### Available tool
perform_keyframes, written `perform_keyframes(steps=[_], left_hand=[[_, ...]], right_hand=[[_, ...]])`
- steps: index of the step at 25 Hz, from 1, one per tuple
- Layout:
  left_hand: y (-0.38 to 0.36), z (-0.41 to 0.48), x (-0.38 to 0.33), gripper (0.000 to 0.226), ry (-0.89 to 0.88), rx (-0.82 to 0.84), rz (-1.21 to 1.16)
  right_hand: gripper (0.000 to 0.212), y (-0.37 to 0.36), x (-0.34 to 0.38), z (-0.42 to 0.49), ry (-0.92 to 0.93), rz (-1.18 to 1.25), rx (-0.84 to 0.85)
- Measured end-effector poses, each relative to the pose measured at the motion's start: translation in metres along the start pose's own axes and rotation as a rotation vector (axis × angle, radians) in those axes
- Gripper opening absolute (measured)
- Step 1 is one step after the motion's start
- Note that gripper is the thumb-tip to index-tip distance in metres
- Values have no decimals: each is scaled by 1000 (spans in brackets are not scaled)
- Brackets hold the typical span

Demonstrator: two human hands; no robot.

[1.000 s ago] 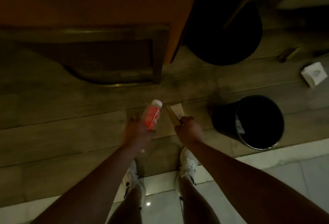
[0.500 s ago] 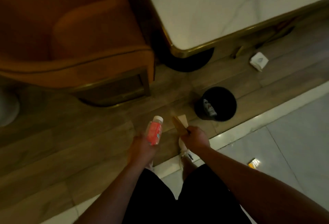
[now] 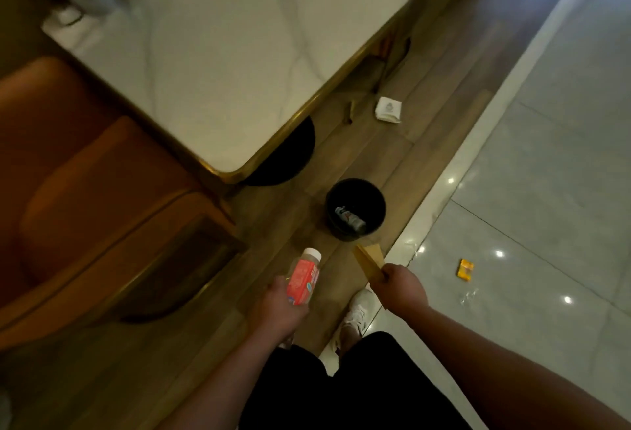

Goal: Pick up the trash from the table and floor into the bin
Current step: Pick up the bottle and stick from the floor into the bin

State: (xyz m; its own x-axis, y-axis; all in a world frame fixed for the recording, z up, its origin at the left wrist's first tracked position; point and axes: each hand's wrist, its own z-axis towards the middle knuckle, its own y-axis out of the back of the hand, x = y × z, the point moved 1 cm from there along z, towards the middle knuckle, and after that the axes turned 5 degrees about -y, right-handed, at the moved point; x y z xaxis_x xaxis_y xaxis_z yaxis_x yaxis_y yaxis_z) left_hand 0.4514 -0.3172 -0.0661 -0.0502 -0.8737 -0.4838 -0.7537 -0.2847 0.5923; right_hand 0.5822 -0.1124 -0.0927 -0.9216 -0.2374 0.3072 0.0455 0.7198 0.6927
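My left hand (image 3: pixel 280 310) grips a clear bottle with a red label and white cap (image 3: pixel 303 277), cap pointing away from me. My right hand (image 3: pixel 403 288) pinches a flat brown cardboard piece (image 3: pixel 368 259), whose far end reaches toward the small black bin (image 3: pixel 333 204) on the wooden floor just ahead. The bin holds a crushed can or bottle (image 3: pixel 350 218). Further along the floor lie a white folded napkin packet (image 3: pixel 388 109), a small brown scrap (image 3: pixel 351 109) beside it, and a small yellow packet (image 3: pixel 465 269) on the grey tiles to the right.
A white marble table with a gold rim (image 3: pixel 273 143) stands on a black base (image 3: pixel 283 160) left of the bin. An orange padded chair (image 3: pixel 95 197) sits at the left. My white shoe (image 3: pixel 356 313) rests on the tile border.
The view has risen and pulled back from the floor; the tabletop and tiled area now show. Both hands keep their grips and sit slightly closer to the bin.
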Motion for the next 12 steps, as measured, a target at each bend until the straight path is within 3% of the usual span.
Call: perform_keyframes(steps=[12], left_hand=[[8, 98, -134, 69, -87, 94, 316]], right_hand=[[21, 65, -14, 80, -116, 145, 39]])
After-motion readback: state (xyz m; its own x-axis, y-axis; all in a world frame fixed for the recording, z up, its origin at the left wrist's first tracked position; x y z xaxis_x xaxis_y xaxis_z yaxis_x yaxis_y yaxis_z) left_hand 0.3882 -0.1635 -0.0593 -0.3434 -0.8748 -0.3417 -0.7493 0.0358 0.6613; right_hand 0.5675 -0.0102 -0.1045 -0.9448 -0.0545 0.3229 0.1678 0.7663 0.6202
